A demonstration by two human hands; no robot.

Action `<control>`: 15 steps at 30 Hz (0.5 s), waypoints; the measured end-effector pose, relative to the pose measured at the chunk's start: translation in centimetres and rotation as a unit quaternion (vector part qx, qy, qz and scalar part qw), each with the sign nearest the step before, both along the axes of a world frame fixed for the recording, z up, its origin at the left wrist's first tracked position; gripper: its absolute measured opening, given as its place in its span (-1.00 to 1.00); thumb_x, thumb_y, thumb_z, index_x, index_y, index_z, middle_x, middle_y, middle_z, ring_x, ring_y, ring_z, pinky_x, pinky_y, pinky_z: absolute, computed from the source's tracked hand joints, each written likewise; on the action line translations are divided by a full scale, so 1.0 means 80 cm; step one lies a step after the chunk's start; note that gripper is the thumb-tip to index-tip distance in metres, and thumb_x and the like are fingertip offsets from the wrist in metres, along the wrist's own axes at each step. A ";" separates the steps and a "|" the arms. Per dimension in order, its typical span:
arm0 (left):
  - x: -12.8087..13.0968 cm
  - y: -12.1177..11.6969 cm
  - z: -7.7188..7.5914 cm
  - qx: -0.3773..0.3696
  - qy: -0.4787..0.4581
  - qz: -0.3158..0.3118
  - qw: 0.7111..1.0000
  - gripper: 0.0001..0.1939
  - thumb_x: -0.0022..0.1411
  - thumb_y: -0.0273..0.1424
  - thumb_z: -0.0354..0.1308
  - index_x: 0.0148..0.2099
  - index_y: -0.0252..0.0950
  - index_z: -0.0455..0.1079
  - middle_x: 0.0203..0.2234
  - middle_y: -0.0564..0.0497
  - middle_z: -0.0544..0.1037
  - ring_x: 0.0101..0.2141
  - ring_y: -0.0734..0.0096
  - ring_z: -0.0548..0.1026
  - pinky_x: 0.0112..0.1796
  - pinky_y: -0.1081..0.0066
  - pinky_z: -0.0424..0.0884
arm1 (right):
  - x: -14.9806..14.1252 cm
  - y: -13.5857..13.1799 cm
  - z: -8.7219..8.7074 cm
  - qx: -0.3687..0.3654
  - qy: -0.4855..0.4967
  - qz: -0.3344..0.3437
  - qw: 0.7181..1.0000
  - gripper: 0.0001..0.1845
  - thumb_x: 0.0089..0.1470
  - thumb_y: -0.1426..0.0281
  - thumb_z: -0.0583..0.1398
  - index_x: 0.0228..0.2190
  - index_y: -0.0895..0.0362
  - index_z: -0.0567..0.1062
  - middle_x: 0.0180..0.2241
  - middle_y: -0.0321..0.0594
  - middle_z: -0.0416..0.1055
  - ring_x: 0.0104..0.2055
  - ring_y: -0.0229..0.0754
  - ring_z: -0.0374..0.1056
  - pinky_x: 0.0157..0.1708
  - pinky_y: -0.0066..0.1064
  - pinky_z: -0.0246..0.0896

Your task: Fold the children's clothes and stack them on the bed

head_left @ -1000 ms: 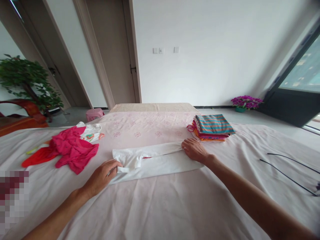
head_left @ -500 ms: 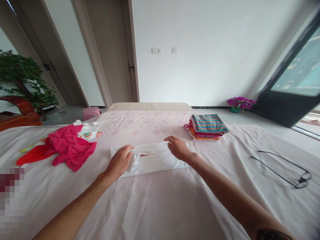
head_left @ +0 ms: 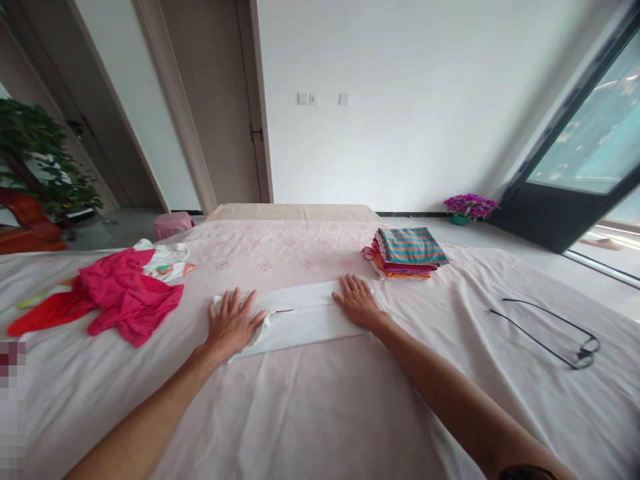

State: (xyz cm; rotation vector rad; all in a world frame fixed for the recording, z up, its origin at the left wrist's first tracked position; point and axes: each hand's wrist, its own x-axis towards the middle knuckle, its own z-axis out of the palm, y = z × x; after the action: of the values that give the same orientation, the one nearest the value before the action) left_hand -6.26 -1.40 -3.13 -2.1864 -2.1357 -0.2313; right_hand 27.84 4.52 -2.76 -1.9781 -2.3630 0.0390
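Head view: the white garment (head_left: 300,327) lay as a long, flat, folded strip on the pale pink sheet (head_left: 325,407), under and between the hands. The left hand (head_left: 233,327) was open, fingers spread over one end; the right hand (head_left: 357,303) rested flat and open on the other. Neither clenched the fabric. A folded stack (head_left: 415,248) sat just beyond the right hand, and loose pink clothing (head_left: 127,290) lay to the left of the left hand. In my judgement the garment was light, soft and limp, with little risk of breakage, though its layers (a thin red line showed between them) could slide or open. The sound hold was at both ends, all layers pinched together.
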 end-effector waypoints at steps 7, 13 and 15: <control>-0.032 0.001 0.007 -0.038 -0.035 0.040 0.998 -0.32 0.32 0.05 -0.24 0.38 -0.08 0.10 0.35 -0.26 0.10 0.33 -0.16 0.00 0.11 -0.35 -0.02 | 0.050 0.004 0.012 -0.006 -0.005 -0.050 0.999 -0.32 0.33 0.11 -0.15 0.33 0.20 0.06 0.37 0.04 -0.08 0.40 0.05 -0.15 0.28 0.02 -0.19; 0.005 -0.008 0.029 0.075 -0.015 -0.023 0.997 -0.46 0.40 -0.19 -0.25 0.22 -0.31 0.33 0.24 -0.28 0.30 0.28 0.00 0.17 0.23 -0.09 -0.03 | 0.069 0.018 0.039 0.034 0.036 -0.143 0.988 -0.50 0.27 0.17 -0.05 0.00 0.16 0.48 0.03 0.09 0.43 0.08 0.03 0.35 -0.08 -0.22 0.27; 0.026 -0.013 0.025 0.076 -0.049 -0.074 0.993 -0.45 0.40 -0.18 -0.23 0.26 -0.35 0.27 0.26 -0.28 0.28 0.28 0.06 0.18 0.23 0.02 0.05 | 0.069 0.026 0.046 0.017 0.035 -0.176 0.984 -0.43 0.22 0.05 -0.01 -0.02 0.20 0.50 0.01 0.15 0.43 0.01 0.05 0.40 -0.15 -0.22 0.29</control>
State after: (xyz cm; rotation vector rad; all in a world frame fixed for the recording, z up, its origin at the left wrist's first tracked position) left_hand -4.20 -2.44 -1.12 -2.2884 -1.9317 -0.5026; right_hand 33.33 6.60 0.89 -2.3031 -1.9265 0.0510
